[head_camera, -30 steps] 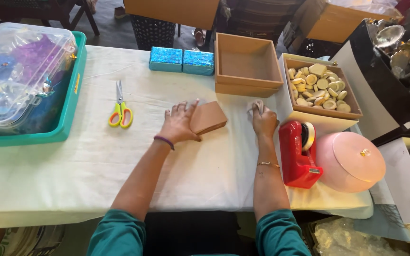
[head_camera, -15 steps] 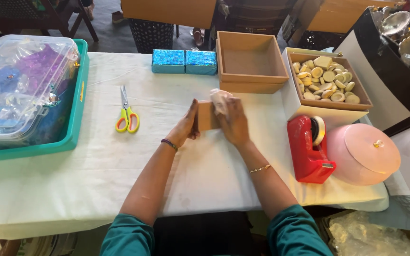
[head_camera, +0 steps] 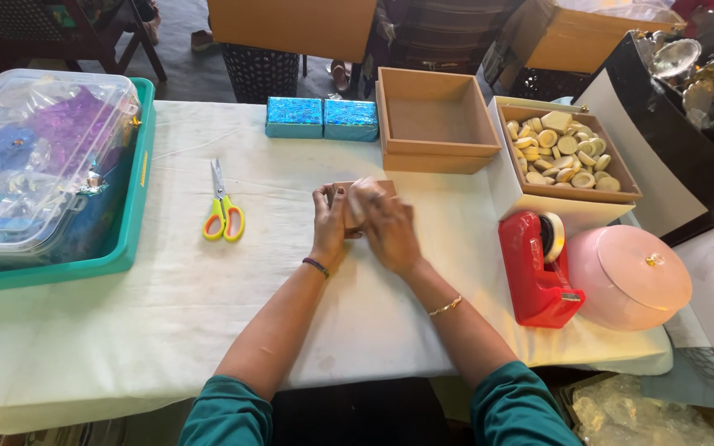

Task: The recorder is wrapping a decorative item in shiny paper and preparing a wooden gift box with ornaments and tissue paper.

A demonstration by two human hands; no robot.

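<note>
Both hands, left hand [head_camera: 328, 221] and right hand [head_camera: 386, 227], are gripping a small brown box [head_camera: 355, 198] mid-counter [head_camera: 167, 314]; scissors [head_camera: 223, 211] lying left, tape dispenser [head_camera: 535, 264] sitting right, bare cloth around.

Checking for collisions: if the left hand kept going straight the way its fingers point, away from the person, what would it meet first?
The left hand points up-table. Past the small brown box it grips, probably the blue wrapped boxes, though the line is hard to judge.

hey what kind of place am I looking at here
Probably a craft or gift-packing table: scissors, a red tape dispenser, a box of round pieces, and both hands on a small brown box.
</note>
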